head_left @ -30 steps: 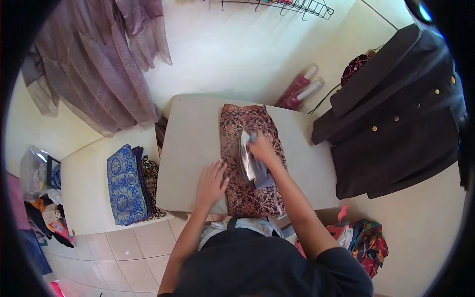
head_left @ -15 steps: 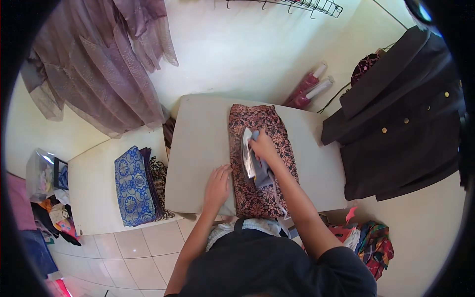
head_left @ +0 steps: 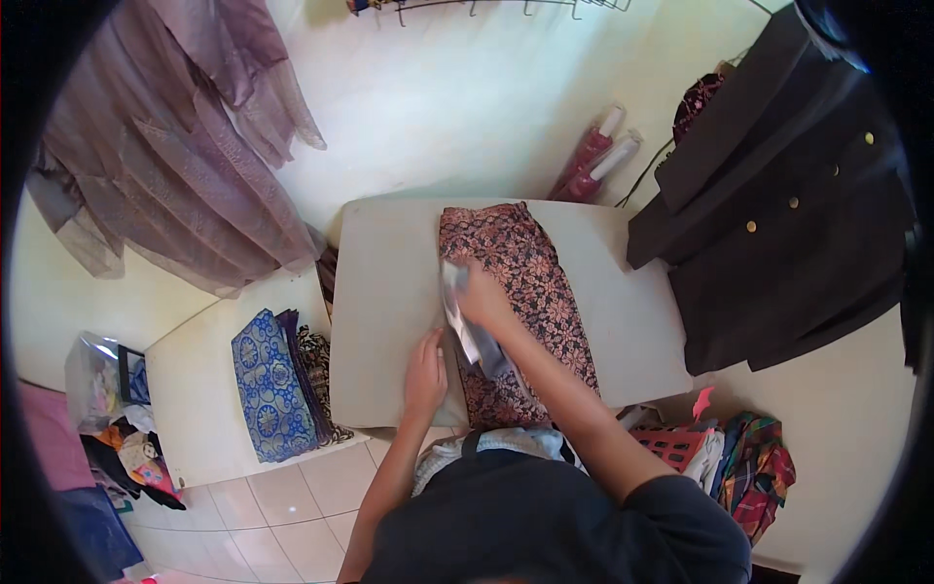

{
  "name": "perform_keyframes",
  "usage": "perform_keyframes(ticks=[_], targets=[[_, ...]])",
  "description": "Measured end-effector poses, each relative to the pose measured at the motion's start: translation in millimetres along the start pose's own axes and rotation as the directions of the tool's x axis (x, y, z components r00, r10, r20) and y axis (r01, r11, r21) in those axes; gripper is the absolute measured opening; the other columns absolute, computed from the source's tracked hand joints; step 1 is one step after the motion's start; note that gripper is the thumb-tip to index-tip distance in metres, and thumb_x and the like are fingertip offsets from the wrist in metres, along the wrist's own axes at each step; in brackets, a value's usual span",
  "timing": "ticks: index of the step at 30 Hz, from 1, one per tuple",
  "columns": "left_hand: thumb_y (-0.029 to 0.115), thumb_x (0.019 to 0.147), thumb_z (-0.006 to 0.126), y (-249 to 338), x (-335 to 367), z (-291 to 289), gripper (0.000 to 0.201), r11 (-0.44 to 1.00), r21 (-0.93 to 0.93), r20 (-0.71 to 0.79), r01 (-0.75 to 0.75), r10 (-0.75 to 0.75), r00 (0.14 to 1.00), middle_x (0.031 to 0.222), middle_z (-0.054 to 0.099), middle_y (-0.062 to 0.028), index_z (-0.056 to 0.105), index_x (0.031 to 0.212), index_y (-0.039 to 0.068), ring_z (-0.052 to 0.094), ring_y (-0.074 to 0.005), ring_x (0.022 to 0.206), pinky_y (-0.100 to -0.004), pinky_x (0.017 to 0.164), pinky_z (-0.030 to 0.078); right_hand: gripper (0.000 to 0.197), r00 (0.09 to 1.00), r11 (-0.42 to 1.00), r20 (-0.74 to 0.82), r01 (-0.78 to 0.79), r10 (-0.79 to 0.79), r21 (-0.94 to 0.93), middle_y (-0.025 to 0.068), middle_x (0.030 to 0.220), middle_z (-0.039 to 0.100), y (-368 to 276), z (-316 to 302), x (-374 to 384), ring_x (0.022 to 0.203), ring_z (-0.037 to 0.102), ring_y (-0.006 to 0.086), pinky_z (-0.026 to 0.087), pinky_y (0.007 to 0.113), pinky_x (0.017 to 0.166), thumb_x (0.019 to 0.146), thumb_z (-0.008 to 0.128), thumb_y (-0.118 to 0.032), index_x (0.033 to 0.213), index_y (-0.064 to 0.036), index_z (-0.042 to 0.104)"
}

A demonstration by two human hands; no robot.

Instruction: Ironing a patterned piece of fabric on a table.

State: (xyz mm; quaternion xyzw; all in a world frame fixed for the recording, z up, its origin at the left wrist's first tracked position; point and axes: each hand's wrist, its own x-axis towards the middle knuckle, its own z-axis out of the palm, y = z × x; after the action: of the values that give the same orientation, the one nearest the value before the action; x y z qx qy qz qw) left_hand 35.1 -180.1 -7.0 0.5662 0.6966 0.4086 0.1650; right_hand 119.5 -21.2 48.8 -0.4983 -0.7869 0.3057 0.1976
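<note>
The person wears a dark navy short-sleeved shirt (head_left: 555,521); both forearms are bare. The left hand (head_left: 426,365) and right hand (head_left: 484,300) carry no gloves, rings or watch.

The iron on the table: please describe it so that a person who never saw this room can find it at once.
Find the pale table in the middle of the room, with a long patterned reddish cloth laid along it. The iron sits at the cloth's left edge, gripped from above by the right hand. It is the only grey-and-white hard object there; the left hand lies flat beside it.
</note>
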Motion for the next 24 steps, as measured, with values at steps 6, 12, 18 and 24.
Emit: perform_keyframes(ticks=[6,12,18,24], targets=[[0.013,0.093,0.040,3,7,5,0.037,0.998,-0.058,0.013,-0.002,0.002,1.000,0.127,0.046,-0.0197,0.043,0.127,-0.001,0.043,-0.0348,0.120,-0.0400,0.102,0.032,0.038,0.997,1.000,-0.073,0.012,-0.013,-0.016,0.0321,0.084,0.060,8,18,65,0.083,0.061,0.0456,0.049,0.051,0.074,0.077,0.049,-0.007,0.111,0.0086,0.040],[0.015,0.094,0.040,20,20,6,0.042,0.999,-0.025,0.010,0.025,-0.025,1.000,0.138,0.037,-0.0154,0.035,0.133,0.000,0.034,-0.0340,0.127,-0.0413,0.106,0.026,0.047,0.991,0.988,0.038,-0.128,0.131,-0.083,0.0289,0.082,0.061,18,-37,-72,0.077,0.060,0.0453,0.048,0.051,0.069,0.077,0.063,-0.020,0.111,0.0033,0.041],[0.031,0.093,0.041,34,32,40,0.058,0.933,0.357,0.165,-0.049,-0.012,0.986,0.148,0.022,-0.0115,0.025,0.141,0.005,0.020,-0.0311,0.137,-0.0536,0.109,0.014,0.042,0.965,0.945,-0.001,-0.258,0.263,-0.202,0.0283,0.078,0.061,40,-62,-112,0.075,0.061,0.0441,0.048,0.051,0.066,0.079,0.062,-0.021,0.107,0.0025,0.043],[0.042,0.090,0.042,34,34,47,0.065,0.867,0.490,0.161,-0.088,0.009,0.987,0.148,0.024,-0.0110,0.027,0.141,0.005,0.020,-0.0278,0.137,-0.0563,0.107,0.016,0.039,0.974,0.972,-0.178,-0.169,0.139,-0.164,0.0288,0.080,0.061,45,-53,5,0.078,0.061,0.0446,0.048,0.052,0.070,0.078,0.060,-0.019,0.106,0.0041,0.047]])
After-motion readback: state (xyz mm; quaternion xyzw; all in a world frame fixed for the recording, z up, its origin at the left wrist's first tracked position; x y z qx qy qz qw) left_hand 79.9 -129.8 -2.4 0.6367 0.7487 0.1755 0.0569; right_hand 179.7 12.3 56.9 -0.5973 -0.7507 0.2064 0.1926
